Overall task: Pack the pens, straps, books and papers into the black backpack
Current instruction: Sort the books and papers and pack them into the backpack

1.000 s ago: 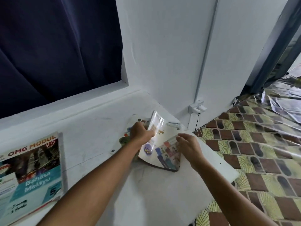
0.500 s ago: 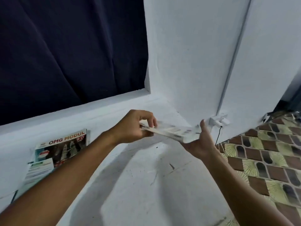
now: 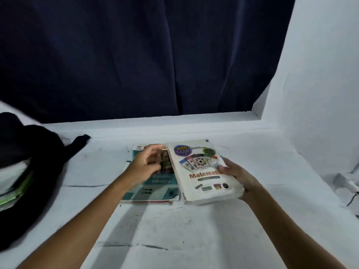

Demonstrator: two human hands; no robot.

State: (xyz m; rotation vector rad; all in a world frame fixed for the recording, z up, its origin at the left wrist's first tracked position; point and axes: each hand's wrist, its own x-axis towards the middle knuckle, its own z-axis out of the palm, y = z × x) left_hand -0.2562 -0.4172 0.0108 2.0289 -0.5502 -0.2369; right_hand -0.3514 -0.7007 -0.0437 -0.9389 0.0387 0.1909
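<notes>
Two books are now brought together: the white book [image 3: 204,171], a moment ago raised by both hands near the wall, is gripped at its right edge by the right hand [image 3: 238,176] just beside the teal book [image 3: 153,183], over which the left hand [image 3: 144,165] hovers, fingers loosely spread and holding nothing; one backpack [image 3: 25,162] lies at left, papers [image 3: 13,183] inside, so both books seem next for packing

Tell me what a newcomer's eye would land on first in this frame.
First, the white Matematik book at centre, gripped at its right edge by the right hand. Just left of it, the left hand hovers with relaxed fingers over a teal Bahasa Melayu workbook lying flat on the white surface. At far left sits the black backpack, papers showing in its opening.
</notes>
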